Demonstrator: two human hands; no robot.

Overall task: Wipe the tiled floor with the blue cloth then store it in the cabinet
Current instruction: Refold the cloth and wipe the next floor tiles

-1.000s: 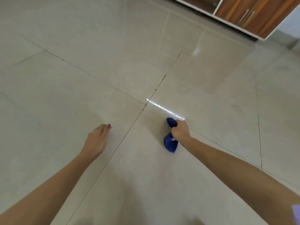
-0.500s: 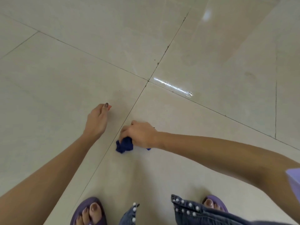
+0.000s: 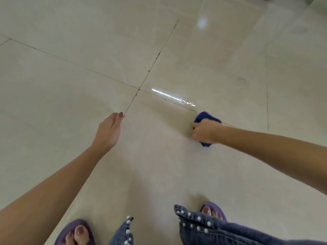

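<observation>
My right hand (image 3: 205, 130) is closed around a bunched blue cloth (image 3: 207, 117) and presses it onto the glossy beige tiled floor (image 3: 70, 106), just below a grout line right of centre. Blue cloth shows above and below the fist. My left hand (image 3: 109, 129) hovers low over the floor near the crossing of the grout lines, fingers loosely curled together, holding nothing. The cabinet is not in view.
My feet in purple sandals (image 3: 76, 232) and denim trouser legs with pearl beads (image 3: 198, 225) fill the bottom edge. A bright wet streak (image 3: 173, 98) glints on the tile beside the cloth. Tiled floor stretches all around.
My right hand has swept the cloth from near my left hand out to the right, past the grout line. The camera has tipped further down; my left hand stays near the crossing.
</observation>
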